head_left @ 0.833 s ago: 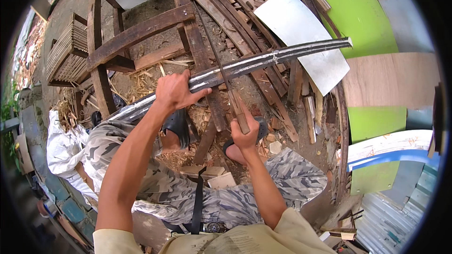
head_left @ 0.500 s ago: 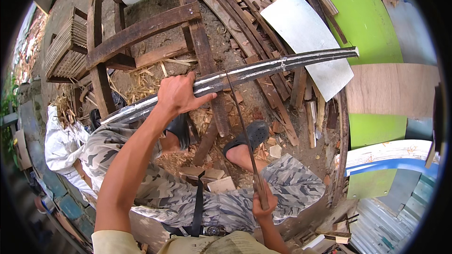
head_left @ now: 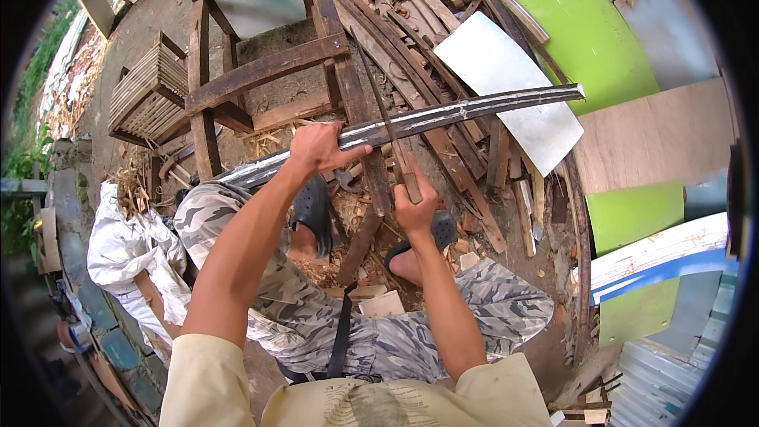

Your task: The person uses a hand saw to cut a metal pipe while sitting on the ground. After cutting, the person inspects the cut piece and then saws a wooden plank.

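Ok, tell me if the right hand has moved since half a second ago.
Yes, forward: the right hand is now close to the striped plank, where before it was well back from it.

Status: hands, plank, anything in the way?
Left hand gripping long dark white-streaked wooden plank. Right hand holding narrow wooden-handled metal saw, crossing plank. Left thumb close to saw, possible hazard.

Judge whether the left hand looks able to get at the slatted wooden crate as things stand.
Probably not directly: the left hand is occupied holding the long white-striped strip, and in this view a dark wooden frame leg stands between it and the slatted wooden crate.
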`<state>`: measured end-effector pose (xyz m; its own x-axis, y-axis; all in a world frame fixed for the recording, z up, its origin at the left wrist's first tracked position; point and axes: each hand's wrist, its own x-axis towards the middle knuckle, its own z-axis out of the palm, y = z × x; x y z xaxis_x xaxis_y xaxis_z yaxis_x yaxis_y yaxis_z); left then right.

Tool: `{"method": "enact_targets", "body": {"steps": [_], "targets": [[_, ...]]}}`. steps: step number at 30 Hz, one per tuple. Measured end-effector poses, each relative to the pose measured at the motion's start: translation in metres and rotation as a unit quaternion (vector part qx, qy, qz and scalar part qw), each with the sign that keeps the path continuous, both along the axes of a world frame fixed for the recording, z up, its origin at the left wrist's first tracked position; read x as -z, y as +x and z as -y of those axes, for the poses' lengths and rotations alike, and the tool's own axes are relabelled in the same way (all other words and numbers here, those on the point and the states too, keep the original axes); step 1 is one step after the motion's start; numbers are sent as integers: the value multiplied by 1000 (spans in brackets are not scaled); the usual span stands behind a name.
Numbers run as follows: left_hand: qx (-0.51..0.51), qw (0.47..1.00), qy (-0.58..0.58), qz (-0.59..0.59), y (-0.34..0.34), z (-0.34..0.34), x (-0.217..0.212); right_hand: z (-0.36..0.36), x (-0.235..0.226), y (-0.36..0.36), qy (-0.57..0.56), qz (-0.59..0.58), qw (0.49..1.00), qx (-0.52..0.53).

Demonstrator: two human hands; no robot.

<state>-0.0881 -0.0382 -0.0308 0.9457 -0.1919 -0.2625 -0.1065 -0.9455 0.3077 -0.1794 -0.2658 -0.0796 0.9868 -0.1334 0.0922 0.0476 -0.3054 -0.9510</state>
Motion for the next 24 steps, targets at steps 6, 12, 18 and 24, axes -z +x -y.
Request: {"method": "enact_targets", "body": {"steps": [6,12,18,24], "targets": [[-40,999,10,-6,7,-10,4,-5,-18,1,60,-58,996,6],[-66,994,75,-51,2,6,-10,-2,-17,-2,28,-63,997,18],[-79,993,69,-61,1,-5,1,-11,-41,-3,14,-110,994,-10],[-76,994,55,-56,4,-4,-4,-10,-60,-1,-31,-73,997,-22]]}}
